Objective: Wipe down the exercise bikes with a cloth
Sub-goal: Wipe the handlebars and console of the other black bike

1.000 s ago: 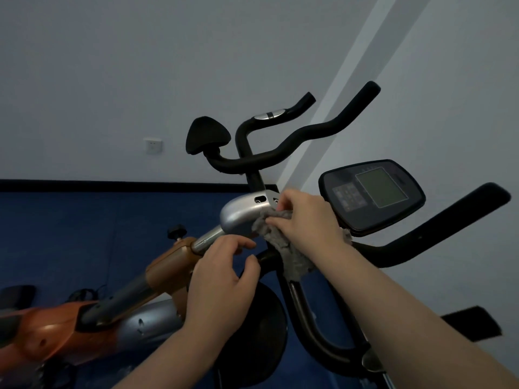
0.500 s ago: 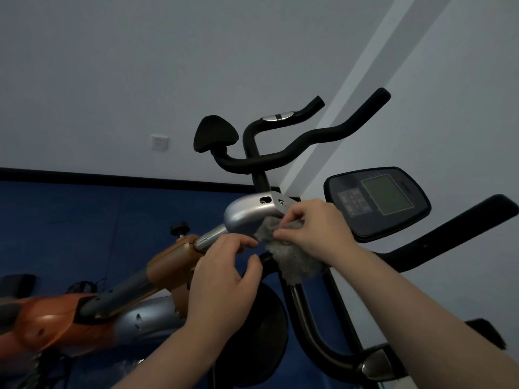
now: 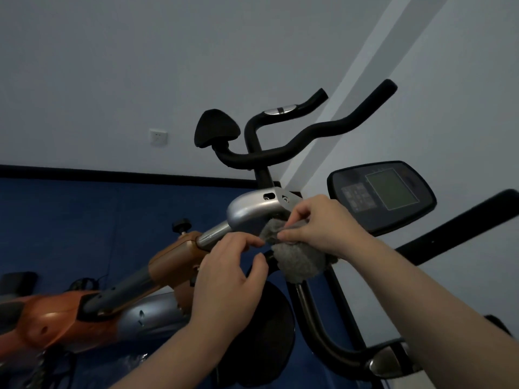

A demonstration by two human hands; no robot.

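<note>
An orange and silver exercise bike [image 3: 174, 262] leans across the middle, with a silver cover [image 3: 252, 209] at the top of its post. A fluffy grey cloth [image 3: 297, 259] is bunched just under that cover. My right hand [image 3: 323, 226] pinches the cloth against the cover's lower edge. My left hand [image 3: 230, 273] is beside it with curled fingers near the silver post; its fingertips point at the cloth and I cannot tell whether they touch it. Black handlebars [image 3: 295, 147] rise behind.
A second bike's console [image 3: 384, 195] with a greenish screen and its black handlebar [image 3: 460, 223] stand at the right. A black saddle [image 3: 261, 332] sits below my hands. Blue padded wall [image 3: 70, 214], a wall socket [image 3: 158, 137] and grey walls lie behind.
My right hand and the cloth slid down from the cover's side to its lower edge. The view shifted slightly, and my left hand stayed beside the post.
</note>
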